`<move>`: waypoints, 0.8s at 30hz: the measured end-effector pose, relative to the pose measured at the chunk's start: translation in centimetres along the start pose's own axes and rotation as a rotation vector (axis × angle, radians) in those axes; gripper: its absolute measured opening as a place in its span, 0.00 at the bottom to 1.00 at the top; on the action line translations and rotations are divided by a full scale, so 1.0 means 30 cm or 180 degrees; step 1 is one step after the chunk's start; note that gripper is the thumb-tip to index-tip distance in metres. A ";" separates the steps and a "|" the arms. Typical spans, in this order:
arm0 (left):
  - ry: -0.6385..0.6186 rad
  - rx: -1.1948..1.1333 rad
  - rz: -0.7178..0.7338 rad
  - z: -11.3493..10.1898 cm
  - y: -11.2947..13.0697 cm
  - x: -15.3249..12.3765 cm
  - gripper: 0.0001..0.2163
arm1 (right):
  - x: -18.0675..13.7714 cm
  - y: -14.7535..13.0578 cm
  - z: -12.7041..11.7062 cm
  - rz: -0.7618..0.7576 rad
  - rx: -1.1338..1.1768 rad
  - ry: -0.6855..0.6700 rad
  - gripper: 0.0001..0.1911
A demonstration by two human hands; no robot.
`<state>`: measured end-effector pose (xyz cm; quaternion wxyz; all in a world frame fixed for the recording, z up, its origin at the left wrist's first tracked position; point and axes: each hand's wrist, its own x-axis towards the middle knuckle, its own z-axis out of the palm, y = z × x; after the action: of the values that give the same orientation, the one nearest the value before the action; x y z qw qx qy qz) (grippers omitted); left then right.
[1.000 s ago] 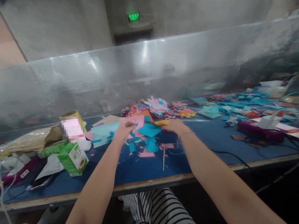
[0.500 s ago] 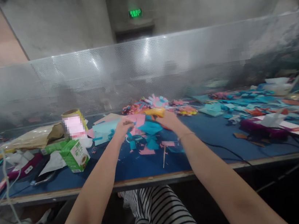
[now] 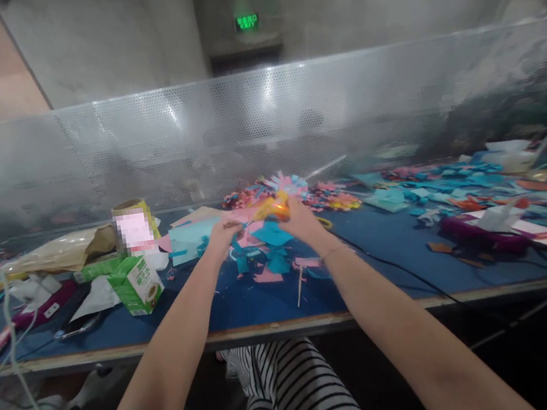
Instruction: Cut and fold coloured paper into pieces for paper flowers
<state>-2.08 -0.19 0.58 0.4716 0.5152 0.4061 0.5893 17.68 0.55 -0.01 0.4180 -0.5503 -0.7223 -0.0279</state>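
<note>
My right hand (image 3: 296,219) is wrapped round a yellow and orange hot glue gun (image 3: 274,208), its nozzle pointing left. A pale glue stick (image 3: 331,166) seems to stick out behind it. Just left of the nozzle, my left hand (image 3: 229,229) is closed in a pinch; what lies between its fingertips is too small to make out. Under and between the hands lie a blue paper piece (image 3: 272,233) and pink paper scraps (image 3: 269,275). Beyond them sits a heap of fringed paper flowers (image 3: 283,183) in pink, white and blue.
A green box (image 3: 138,287) and a yellow-rimmed tube (image 3: 129,204) stand left, near a purple tissue pack (image 3: 59,300). A black cord (image 3: 396,261) crosses the blue table (image 3: 379,238) on the right. Behind rises a perforated metal screen (image 3: 153,130). A thin stick (image 3: 300,287) lies near the front.
The glue gun has tilted in my right hand, its nozzle now lower and closer to my left fingertips. The glue stick now shows behind it. My left hand has barely moved.
</note>
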 end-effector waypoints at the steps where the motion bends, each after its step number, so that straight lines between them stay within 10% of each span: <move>1: 0.0000 -0.0007 -0.0009 0.001 0.000 -0.001 0.08 | 0.001 0.002 0.001 -0.0027 0.0008 -0.0009 0.18; 24: -0.0010 0.0033 -0.0057 -0.009 -0.015 0.011 0.06 | 0.007 0.027 0.009 -0.0200 -0.0066 0.0126 0.16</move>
<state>-2.28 0.22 0.18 0.4748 0.5148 0.4131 0.5821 18.19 1.17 -0.39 0.4254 -0.5311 -0.7304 -0.0594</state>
